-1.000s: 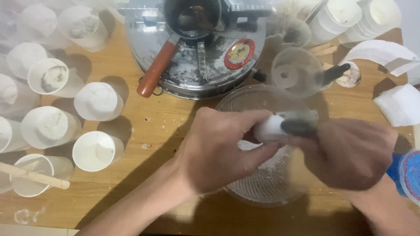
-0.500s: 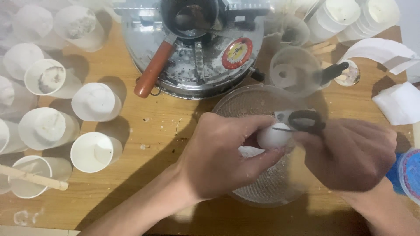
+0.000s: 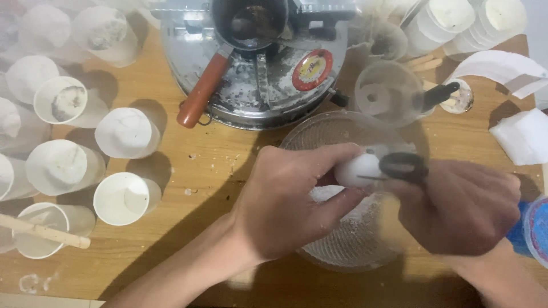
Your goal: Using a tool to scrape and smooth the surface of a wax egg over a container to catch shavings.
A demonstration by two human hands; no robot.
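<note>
Midway, seemingly: a white lump is pinched in left hand fingers above a glass bowl; right hand fingers are clamped on a dark-handled tool; white shavings are already collected.

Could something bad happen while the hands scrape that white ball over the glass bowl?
Maybe. The right hand works a dark-handled tool right beside the left hand's fingertips on the white ball, so a slip might nick a finger. White crumbs could miss the glass bowl and scatter on the wooden table. An elbow could also knock over the paper cups crowded nearby.
</note>
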